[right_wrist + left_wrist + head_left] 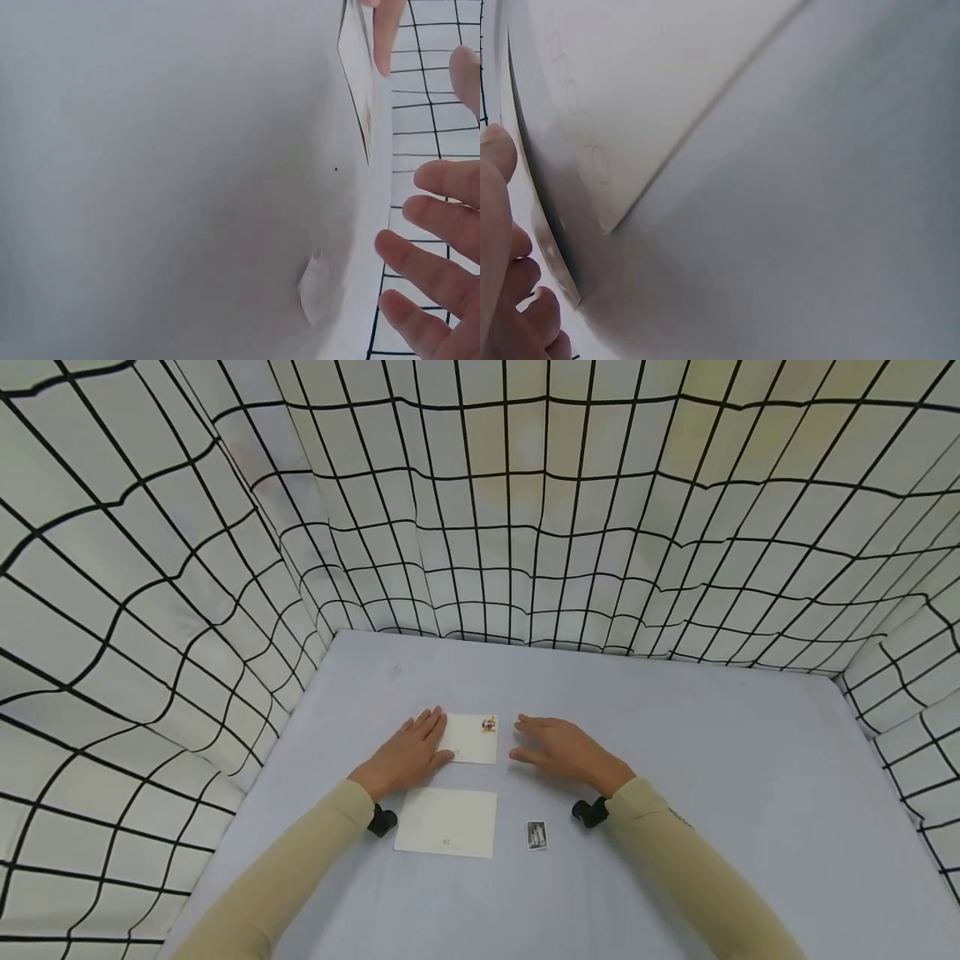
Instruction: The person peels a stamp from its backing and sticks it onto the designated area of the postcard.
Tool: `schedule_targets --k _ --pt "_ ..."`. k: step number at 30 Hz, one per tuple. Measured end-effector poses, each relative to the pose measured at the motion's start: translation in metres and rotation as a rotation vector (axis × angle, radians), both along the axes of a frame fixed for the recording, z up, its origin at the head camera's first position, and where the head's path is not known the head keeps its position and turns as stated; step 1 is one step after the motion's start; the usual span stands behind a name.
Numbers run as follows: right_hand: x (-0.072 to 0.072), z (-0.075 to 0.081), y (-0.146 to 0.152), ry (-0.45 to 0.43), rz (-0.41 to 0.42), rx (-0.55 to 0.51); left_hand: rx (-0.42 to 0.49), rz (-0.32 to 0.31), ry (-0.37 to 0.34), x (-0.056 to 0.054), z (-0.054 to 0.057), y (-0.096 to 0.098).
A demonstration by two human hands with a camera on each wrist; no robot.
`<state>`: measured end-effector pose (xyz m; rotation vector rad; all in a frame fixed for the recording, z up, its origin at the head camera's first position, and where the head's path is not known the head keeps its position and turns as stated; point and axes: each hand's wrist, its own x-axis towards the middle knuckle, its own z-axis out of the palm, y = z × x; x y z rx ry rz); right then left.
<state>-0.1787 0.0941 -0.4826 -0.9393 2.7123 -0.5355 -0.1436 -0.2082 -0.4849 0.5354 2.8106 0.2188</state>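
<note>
In the head view my left hand [407,752] rests flat on the left part of a white envelope [474,742], fingers extended. A colourful stamp [489,724] sits in that envelope's upper right corner. My right hand [566,750] is just right of the envelope, apart from it, with spread fingers [427,270] holding nothing. A second white envelope [447,823] lies nearer, below the left hand. To its right is a small dark stamp [536,835] with a pale border. The right wrist view shows a small white paper scrap [313,291] near the right fingertips.
A pale cloth-covered table [712,827] carries everything. Black netting [525,527] over white walls rises behind it and along both sides. Each wrist wears a small black camera, such as the right one [590,812].
</note>
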Motion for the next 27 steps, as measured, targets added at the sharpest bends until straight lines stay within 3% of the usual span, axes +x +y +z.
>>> schedule_targets --k 5,11,17,23,27 --pt "0.007 -0.001 0.016 0.002 -0.032 -0.057 -0.015 -0.016 0.024 0.01 0.001 -0.005" --pt "0.02 -0.003 0.029 -0.009 -0.07 -0.139 0.012 -0.032 0.042 0.03 0.003 -0.009" --pt "0.036 -0.002 0.037 -0.111 -0.108 -0.217 0.043 -0.068 0.056 0.056 0.001 -0.01" --pt "0.053 -0.004 0.042 -0.185 -0.08 -0.273 0.057 -0.122 0.097 0.081 0.0 -0.01" --pt "0.064 -0.007 0.043 -0.202 -0.048 -0.286 0.076 -0.143 0.082 0.094 0.001 -0.01"
